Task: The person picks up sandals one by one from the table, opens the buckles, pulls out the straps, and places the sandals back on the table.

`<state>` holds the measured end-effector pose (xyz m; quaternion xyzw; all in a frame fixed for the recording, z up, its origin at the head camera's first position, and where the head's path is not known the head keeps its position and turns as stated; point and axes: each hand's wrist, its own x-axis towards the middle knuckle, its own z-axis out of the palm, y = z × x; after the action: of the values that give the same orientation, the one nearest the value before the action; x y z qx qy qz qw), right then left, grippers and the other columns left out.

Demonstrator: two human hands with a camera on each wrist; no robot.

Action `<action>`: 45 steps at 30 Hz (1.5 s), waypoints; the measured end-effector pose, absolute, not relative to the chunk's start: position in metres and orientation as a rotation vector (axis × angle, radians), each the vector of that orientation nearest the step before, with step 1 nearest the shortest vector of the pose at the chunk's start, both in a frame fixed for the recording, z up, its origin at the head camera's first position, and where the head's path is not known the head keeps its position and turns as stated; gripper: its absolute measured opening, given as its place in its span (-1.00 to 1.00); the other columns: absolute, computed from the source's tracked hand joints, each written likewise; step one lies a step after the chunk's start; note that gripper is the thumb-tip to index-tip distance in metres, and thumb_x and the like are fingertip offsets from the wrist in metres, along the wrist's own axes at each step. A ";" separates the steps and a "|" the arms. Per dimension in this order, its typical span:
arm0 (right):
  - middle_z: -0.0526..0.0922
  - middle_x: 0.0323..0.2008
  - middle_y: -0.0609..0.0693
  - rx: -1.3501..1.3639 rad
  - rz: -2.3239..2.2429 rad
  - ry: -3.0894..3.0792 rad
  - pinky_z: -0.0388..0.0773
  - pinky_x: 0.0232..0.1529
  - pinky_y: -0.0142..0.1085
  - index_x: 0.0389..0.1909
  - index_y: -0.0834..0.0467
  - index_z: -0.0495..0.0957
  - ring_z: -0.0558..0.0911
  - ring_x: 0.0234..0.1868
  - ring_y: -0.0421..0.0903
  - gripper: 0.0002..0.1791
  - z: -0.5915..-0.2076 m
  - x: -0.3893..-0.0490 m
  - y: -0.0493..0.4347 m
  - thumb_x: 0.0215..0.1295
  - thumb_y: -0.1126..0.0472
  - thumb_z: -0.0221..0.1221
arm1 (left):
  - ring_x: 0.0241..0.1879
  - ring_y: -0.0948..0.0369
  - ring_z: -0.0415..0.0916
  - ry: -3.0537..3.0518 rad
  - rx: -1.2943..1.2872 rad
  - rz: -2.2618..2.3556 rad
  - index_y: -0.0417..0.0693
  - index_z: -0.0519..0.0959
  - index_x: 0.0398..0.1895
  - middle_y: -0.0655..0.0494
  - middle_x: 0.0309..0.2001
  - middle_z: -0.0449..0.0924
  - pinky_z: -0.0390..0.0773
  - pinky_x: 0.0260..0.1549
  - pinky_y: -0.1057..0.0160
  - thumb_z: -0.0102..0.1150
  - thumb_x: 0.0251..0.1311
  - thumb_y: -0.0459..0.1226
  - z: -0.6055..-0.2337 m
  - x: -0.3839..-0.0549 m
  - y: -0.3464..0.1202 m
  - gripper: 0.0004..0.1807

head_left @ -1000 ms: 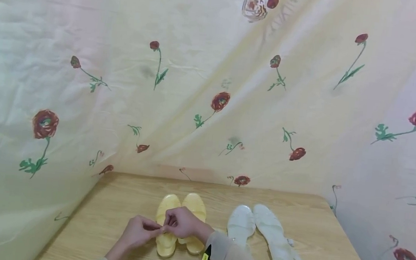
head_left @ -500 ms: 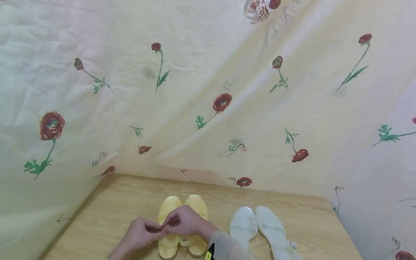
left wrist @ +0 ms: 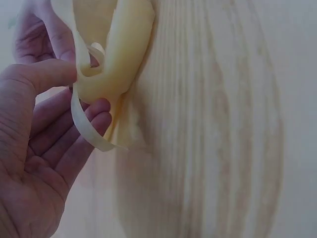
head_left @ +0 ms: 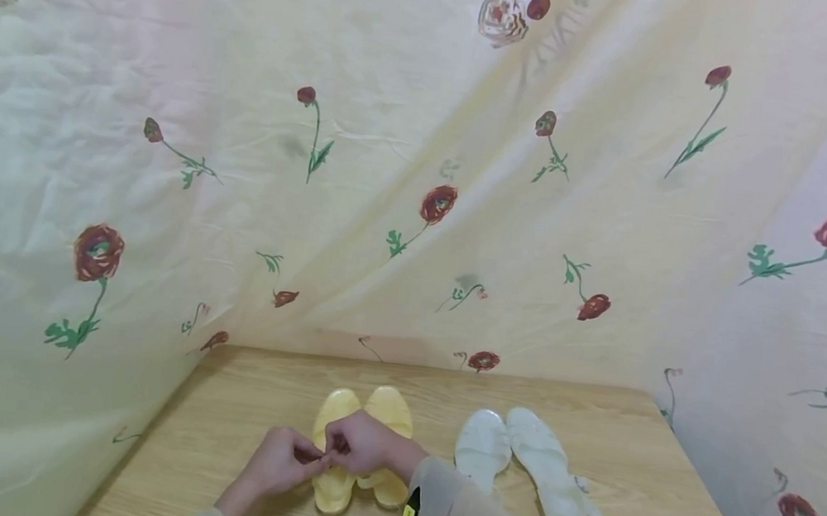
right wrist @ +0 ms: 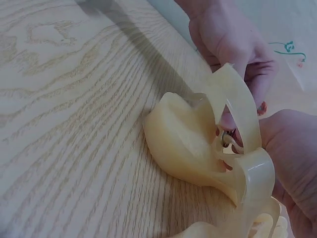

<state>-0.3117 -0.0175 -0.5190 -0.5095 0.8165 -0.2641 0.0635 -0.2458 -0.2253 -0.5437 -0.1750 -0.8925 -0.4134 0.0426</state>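
Note:
A pair of yellow jelly sandals stands on the table, the left sandal (head_left: 332,495) under both hands and the right sandal (head_left: 388,403) close beside it. My left hand (head_left: 277,463) pinches the left sandal's ankle strap from the outer side. Its fingers curl around the loose strap end (left wrist: 88,128) in the left wrist view. From the right, my right hand (head_left: 364,443) pinches the same strap, its fingertips meeting the left ones. A small metal buckle (right wrist: 227,139) shows between the strap bands in the right wrist view. Fingertips partly hide the fastening.
Two white sandals lie to the right, the nearer one (head_left: 483,443) partly behind the right sleeve and the other (head_left: 549,479) angled with its strap spread out. Flowered cloth (head_left: 392,165) hangs behind and beside the wooden table (head_left: 251,392).
Both hands stay at the left yellow sandal's strap, with only slight finger movement. The sandals keep their places.

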 end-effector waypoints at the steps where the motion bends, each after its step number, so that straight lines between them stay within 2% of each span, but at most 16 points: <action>1: 0.81 -0.33 -0.13 -1.557 -0.787 2.467 0.56 -0.19 -0.70 -0.35 0.10 0.64 0.63 -0.29 -0.53 -0.88 -0.519 -0.312 -0.017 0.39 0.31 0.35 | -0.47 0.48 0.65 -2.731 -0.538 -1.268 -0.03 0.87 -0.34 0.12 -0.39 0.86 0.66 -0.40 0.42 0.51 0.25 -0.13 -0.544 -0.246 -0.225 -0.84; 9: 0.77 -0.32 -0.16 -1.515 -0.760 2.503 0.55 -0.17 -0.66 -0.31 0.08 0.64 0.63 -0.28 -0.48 -0.92 -0.513 -0.314 -0.012 0.37 0.31 0.30 | -0.44 0.47 0.66 -2.723 -0.486 -1.275 -0.04 0.86 -0.31 0.09 -0.36 0.86 0.67 -0.37 0.42 0.54 0.18 -0.22 -0.547 -0.244 -0.227 -0.90; 12: 0.80 -0.28 -0.14 -1.554 -0.738 2.514 0.58 -0.12 -0.62 -0.24 0.09 0.70 0.67 -0.24 -0.43 -0.97 -0.509 -0.315 -0.014 0.38 0.28 0.32 | -0.45 0.47 0.65 -2.701 -0.465 -1.281 -0.07 0.86 -0.32 0.07 -0.37 0.86 0.66 -0.38 0.43 0.55 0.17 -0.24 -0.549 -0.244 -0.227 -0.90; 15: 0.83 -0.24 -0.13 -1.623 -0.704 2.517 0.59 -0.09 -0.59 -0.18 0.08 0.77 0.71 -0.21 -0.35 -0.93 -0.503 -0.314 -0.016 0.36 0.25 0.38 | -0.46 0.48 0.65 -2.674 -0.458 -1.316 -0.08 0.86 -0.32 0.05 -0.39 0.86 0.66 -0.39 0.43 0.56 0.17 -0.24 -0.551 -0.244 -0.226 -0.90; 18: 0.85 -0.26 -0.17 -1.658 -0.646 2.524 0.53 -0.11 -0.65 -0.19 0.05 0.81 0.74 -0.22 -0.30 -0.92 -0.498 -0.311 -0.019 0.33 0.22 0.43 | -0.45 0.47 0.67 -2.661 -0.439 -1.330 -0.05 0.86 -0.32 0.06 -0.38 0.86 0.67 -0.37 0.43 0.57 0.17 -0.22 -0.554 -0.244 -0.224 -0.89; 23: 0.83 -0.33 -0.22 -1.642 -0.587 2.542 0.44 -0.15 -0.73 -0.29 0.04 0.81 0.69 -0.28 -0.39 -0.98 -0.501 -0.311 -0.021 0.35 0.19 0.44 | -0.40 0.47 0.70 -2.662 -0.459 -1.338 -0.02 0.87 -0.29 0.07 -0.34 0.87 0.67 -0.32 0.44 0.56 0.20 -0.20 -0.555 -0.244 -0.225 -0.89; 31: 0.76 -0.36 -0.17 -1.651 -0.595 2.519 0.45 -0.19 -0.73 -0.42 0.05 0.65 0.54 -0.32 -0.50 -0.83 -0.510 -0.310 -0.018 0.35 0.30 0.38 | -0.43 0.45 0.68 -2.701 -0.533 -1.376 -0.04 0.86 -0.31 0.07 -0.34 0.87 0.67 -0.36 0.42 0.54 0.23 -0.20 -0.547 -0.245 -0.229 -0.89; 40: 0.50 -0.47 -0.18 -1.763 -0.545 2.500 0.27 -0.33 -0.69 -0.45 0.08 0.54 0.33 -0.40 -0.43 -0.79 -0.508 -0.308 -0.018 0.29 0.36 0.35 | -0.40 0.42 0.73 -2.691 -0.567 -1.371 -0.05 0.86 -0.28 0.03 -0.32 0.87 0.70 -0.37 0.41 0.51 0.25 -0.20 -0.550 -0.244 -0.231 -0.88; 45: 0.64 -0.37 -0.13 -1.783 -0.522 2.500 0.35 -0.25 -0.72 -0.33 0.07 0.69 0.47 -0.34 -0.42 -0.89 -0.507 -0.310 -0.017 0.31 0.36 0.34 | -0.37 0.43 0.75 -2.655 -0.576 -1.355 -0.08 0.86 -0.26 0.02 -0.33 0.87 0.71 -0.33 0.42 0.51 0.23 -0.23 -0.554 -0.247 -0.226 -0.89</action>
<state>-0.3099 -0.0168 -0.5071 -0.5725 0.8025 -0.1676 0.0133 -0.2467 -0.2264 -0.5535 -0.1895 -0.8732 -0.4458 0.0528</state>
